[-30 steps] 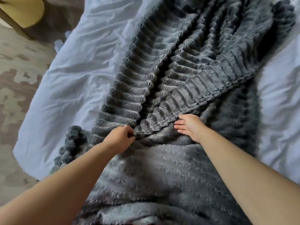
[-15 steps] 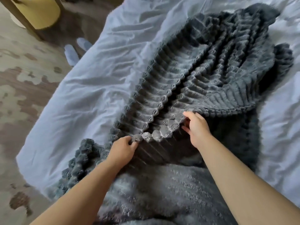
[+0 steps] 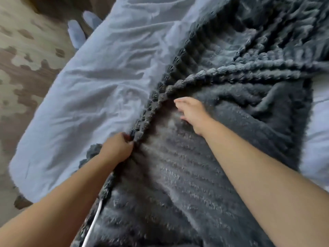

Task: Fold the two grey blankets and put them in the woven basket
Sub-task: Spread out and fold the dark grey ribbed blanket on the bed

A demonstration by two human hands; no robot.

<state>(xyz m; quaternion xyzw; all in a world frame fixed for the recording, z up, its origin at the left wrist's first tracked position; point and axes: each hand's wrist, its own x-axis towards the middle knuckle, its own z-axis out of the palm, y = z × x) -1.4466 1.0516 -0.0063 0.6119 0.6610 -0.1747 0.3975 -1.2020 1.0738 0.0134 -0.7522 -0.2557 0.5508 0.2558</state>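
The grey blanket (image 3: 222,56) lies spread across the bed (image 3: 318,150), running from the near edge of the view up to the far right corner. Its far part shows a thick ribbed face, bunched into ridges; its near part shows a softer, fuzzy face with faint stripes. Whether these are two blankets or two sides of one cannot be told. A knobbly ribbed edge runs diagonally between the two faces.

The left hand (image 3: 117,148) is curled and pinches that ribbed edge at its lower end, thumb against fingers. The right hand (image 3: 193,113) is flat with its fingers straight and slightly spread, on the fuzzy face just beside the edge, higher up. The blur hides whether it presses or only rests there.

A crumpled white sheet (image 3: 106,77) covers the bed to the left of the blanket. A thin white cord (image 3: 92,225) hangs near the left forearm. Beyond the bed's edge, two pale slippers (image 3: 76,33) sit on a blotchy brown-and-beige floor (image 3: 26,68).
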